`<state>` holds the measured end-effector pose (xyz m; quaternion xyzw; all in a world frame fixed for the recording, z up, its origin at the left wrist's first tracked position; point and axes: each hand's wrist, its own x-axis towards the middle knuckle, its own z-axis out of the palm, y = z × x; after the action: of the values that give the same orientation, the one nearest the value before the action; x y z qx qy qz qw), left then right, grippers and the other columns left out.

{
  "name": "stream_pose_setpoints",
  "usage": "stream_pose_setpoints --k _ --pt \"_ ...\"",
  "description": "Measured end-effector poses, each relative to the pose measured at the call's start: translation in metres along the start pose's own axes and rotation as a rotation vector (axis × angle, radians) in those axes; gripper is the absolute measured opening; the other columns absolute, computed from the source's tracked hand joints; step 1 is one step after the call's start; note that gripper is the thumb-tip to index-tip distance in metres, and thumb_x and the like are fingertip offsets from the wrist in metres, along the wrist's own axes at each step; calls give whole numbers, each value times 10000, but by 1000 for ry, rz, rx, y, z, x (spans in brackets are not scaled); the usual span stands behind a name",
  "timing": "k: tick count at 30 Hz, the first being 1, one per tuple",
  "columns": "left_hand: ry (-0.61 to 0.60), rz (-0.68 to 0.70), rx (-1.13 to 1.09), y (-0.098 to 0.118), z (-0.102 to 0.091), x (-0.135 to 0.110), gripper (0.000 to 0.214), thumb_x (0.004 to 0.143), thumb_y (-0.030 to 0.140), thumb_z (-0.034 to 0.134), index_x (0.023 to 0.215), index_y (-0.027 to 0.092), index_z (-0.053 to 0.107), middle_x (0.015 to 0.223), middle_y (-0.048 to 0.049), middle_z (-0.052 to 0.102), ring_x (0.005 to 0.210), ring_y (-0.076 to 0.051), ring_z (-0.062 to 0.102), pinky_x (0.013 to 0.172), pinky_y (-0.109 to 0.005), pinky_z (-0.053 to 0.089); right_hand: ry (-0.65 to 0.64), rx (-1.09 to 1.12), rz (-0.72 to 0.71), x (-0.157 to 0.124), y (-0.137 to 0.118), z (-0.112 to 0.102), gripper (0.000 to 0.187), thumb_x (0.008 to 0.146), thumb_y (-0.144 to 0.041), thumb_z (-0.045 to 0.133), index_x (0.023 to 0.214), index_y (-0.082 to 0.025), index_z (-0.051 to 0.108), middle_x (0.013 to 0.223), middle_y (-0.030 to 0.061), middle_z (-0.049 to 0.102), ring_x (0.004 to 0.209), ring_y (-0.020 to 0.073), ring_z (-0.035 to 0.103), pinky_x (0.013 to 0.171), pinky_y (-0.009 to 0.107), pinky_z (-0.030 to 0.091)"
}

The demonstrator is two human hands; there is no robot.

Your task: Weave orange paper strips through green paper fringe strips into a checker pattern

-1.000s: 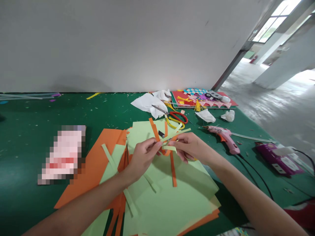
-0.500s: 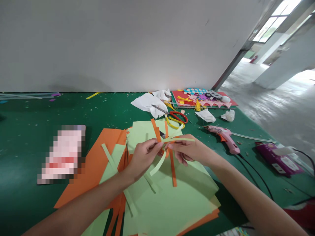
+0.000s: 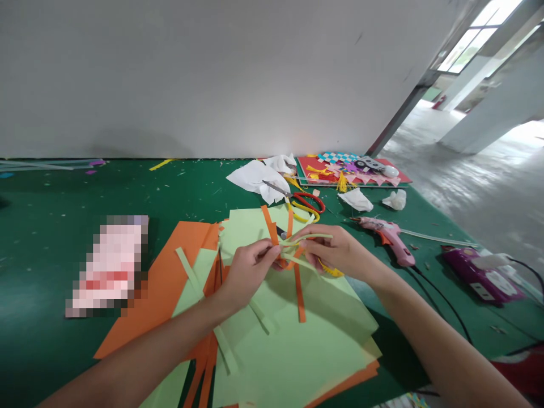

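While the left hand [image 3: 249,271] and right hand [image 3: 338,250] meet at mid-frame over the sheets [image 3: 297,351] on the tabletop [image 3: 51,187], the strips [image 3: 289,249] sit right between them, each grip pinched narrow on them. Green ones run left to right, orange ones up the frame. Scissors [image 3: 304,204] lie just beyond.

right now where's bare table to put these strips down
For the paper strips, bare green table lies beyond the paper sheets, between the pink blurred item and the white cloth, with only small scraps; more lies left of that item. The right side is crowded: scissors, glue gun, power strip and cable.
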<state>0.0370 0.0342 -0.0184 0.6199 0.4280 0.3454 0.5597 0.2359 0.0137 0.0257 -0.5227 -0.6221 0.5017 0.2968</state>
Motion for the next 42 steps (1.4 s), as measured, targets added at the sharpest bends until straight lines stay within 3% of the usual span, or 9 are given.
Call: stream_pose_setpoints --k 6,9,13,17,21,26,32,36,42 --pt "19 -15 32 0 1 1 301 860 412 552 658 189 560 607 22 588 632 -151 620 575 -220 444 -58 -124 -75 -1 -6 -1 195 894 -243 507 952 -201 688 723 11 622 616 117 552 574 221 427" --pt "32 -11 41 2 2 2 327 851 409 550 611 187 523 564 35 513 584 -131 555 543 -214 416 -46 -155 -78 -1 -4 0 206 901 -266 504 969 -214 691 694 0 604 600 119 531 554 220 417" --pt "20 -9 15 4 1 1 298 858 373 553 626 185 542 597 30 556 591 -126 556 563 -213 428 26 -246 -118 -1 -3 2 228 915 -287 491 972 -213 699 704 4 628 570 112 515 522 211 393" --pt "-9 -23 -6 4 1 0 248 856 324 567 652 184 568 626 22 615 640 -146 636 578 -207 450 112 -416 -239 -1 -4 5 193 902 -240 518 938 -193 702 833 34 705 651 126 579 597 220 418" --pt "-29 -29 -52 3 2 0 236 862 349 567 693 185 588 649 16 645 665 -169 685 614 -222 492 183 -526 -326 0 0 7 160 879 -160 525 887 -179 684 806 37 704 675 134 606 629 226 429" --pt "-68 -4 -54 0 1 0 218 880 338 555 727 189 599 683 11 675 696 -167 696 636 -215 500 193 -527 -454 0 3 7 153 897 -157 517 939 -185 662 895 52 708 776 144 631 693 232 448" --pt "-81 30 -3 -4 2 -1 198 892 312 539 749 192 606 715 10 695 706 -160 702 640 -206 505 164 -543 -489 -1 0 7 139 896 -177 529 981 -169 639 898 57 688 765 143 607 667 234 441" --pt "-101 47 24 -2 2 -1 199 901 288 528 738 192 588 717 25 682 722 -145 705 639 -185 502 293 -569 -458 1 9 12 108 909 -191 544 925 -190 651 868 23 690 740 121 610 662 220 434" --pt "-134 46 57 0 1 -2 198 908 278 515 760 181 605 735 14 682 721 -143 700 659 -193 508 313 -576 -507 3 11 16 78 880 -150 583 875 -198 644 836 11 687 750 133 614 684 240 453"
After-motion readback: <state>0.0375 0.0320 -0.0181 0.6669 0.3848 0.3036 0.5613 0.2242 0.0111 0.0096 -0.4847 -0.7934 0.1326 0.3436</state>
